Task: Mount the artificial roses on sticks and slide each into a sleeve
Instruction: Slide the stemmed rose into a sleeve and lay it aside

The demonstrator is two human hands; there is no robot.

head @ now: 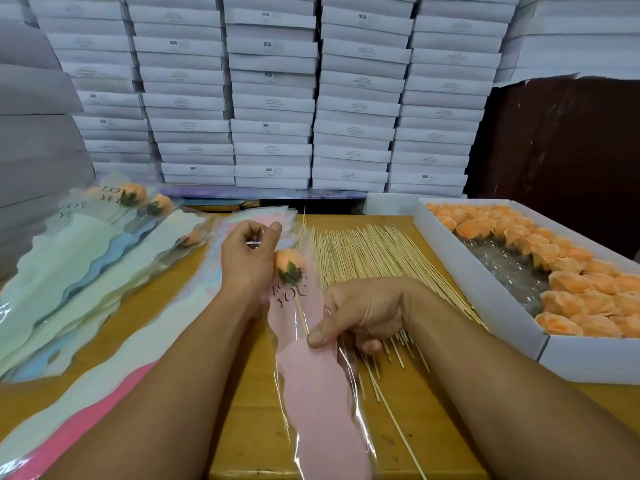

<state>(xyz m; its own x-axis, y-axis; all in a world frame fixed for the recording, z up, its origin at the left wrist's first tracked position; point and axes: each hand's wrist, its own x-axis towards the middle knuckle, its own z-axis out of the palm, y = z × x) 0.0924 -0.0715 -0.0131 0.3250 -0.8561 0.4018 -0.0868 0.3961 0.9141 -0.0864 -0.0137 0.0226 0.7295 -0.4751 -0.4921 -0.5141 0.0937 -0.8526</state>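
An orange rose with green leaves sits on a thin stick inside a pink-and-clear sleeve printed "LOVE YOU". My left hand pinches the sleeve's clear top edge just left of the rose. My right hand grips the sleeve and the stick below the flower, thumb pressed on the plastic. Bare wooden sticks lie spread on the table behind my right hand.
A white box of loose orange roses stands at the right. Finished sleeved roses and stacked pastel sleeves lie at the left. Stacks of white cartons wall off the back of the wooden table.
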